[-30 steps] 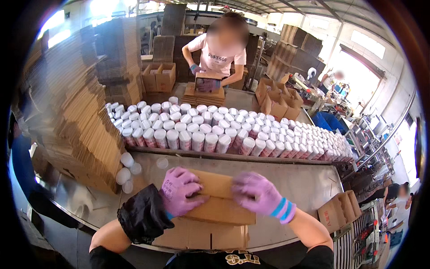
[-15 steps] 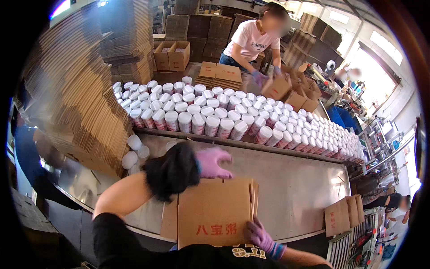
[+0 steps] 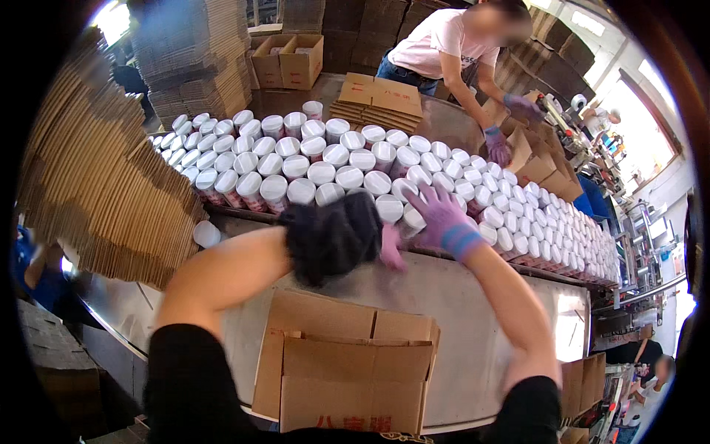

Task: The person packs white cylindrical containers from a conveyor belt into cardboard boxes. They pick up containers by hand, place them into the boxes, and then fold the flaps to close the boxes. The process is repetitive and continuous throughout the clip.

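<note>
My left hand [image 3: 389, 246], in a pink glove below a bulky black cuff, reaches to the front edge of the rows of white-lidded cans [image 3: 320, 173]; its fingers are blurred and partly hidden. Beside it, my right hand [image 3: 438, 216], gloved in lilac with a blue band, lies over the can tops with fingers spread, touching lids. Between my forearms, close to my body, a cardboard carton [image 3: 347, 377] with flaps at its top sits on the metal table [image 3: 503, 318].
Tall stacks of flat cardboard [image 3: 96, 177] rise at left, a loose lid [image 3: 207, 234] beside them. Across the cans, a co-worker [image 3: 444, 48] handles cartons [image 3: 543, 163], near flattened cartons [image 3: 381, 100]. More boxes [image 3: 580, 385] and people [image 3: 640, 370] are at right.
Both my hands have left the carton and moved forward to the cans. The carton's position and shape have changed. The co-worker has shifted right, hands now over the right-hand boxes.
</note>
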`<state>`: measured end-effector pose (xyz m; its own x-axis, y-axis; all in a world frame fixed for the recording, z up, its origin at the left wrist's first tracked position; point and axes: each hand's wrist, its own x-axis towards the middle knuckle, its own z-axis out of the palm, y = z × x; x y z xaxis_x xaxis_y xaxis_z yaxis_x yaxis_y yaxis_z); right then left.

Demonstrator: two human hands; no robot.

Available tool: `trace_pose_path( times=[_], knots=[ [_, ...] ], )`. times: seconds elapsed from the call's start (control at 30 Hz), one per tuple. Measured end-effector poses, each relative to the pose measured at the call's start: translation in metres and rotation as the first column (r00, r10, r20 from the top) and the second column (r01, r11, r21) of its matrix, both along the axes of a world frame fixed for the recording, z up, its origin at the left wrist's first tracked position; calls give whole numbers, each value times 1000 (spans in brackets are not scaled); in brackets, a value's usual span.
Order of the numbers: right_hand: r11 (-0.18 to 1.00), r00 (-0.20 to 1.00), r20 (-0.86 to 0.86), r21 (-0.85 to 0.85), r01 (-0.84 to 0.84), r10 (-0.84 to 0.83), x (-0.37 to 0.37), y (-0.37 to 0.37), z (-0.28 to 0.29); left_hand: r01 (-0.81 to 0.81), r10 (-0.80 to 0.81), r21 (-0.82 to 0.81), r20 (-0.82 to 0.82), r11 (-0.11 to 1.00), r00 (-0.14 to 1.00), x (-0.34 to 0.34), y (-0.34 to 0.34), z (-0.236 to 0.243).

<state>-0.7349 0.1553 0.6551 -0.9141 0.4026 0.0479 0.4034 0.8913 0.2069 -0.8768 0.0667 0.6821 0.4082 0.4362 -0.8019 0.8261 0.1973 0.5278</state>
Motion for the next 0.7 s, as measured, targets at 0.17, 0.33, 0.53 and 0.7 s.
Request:
trace_pose_path(
  times=[0.17, 0.33, 0.53, 0.7],
  knots=[
    [979, 947, -267, 43, 199, -181, -48, 4, -87, 254, 437, 942, -328, 220, 838, -54, 12, -109],
    [998, 984, -177, -50, 23, -32, -24, -13, -89, 364, 440, 926, -288, -97, 851, -43, -25, -139],
    [955, 941, -307, -208, -210, 140, 11, -68, 40, -4, 433, 991, -56, 137, 899, 5, -119, 17],
    [699, 996, 58, -715, -2, 63, 34, -105, 40, 287, -244, 653, -159, 701, 957, -7, -130, 29]
  ],
)
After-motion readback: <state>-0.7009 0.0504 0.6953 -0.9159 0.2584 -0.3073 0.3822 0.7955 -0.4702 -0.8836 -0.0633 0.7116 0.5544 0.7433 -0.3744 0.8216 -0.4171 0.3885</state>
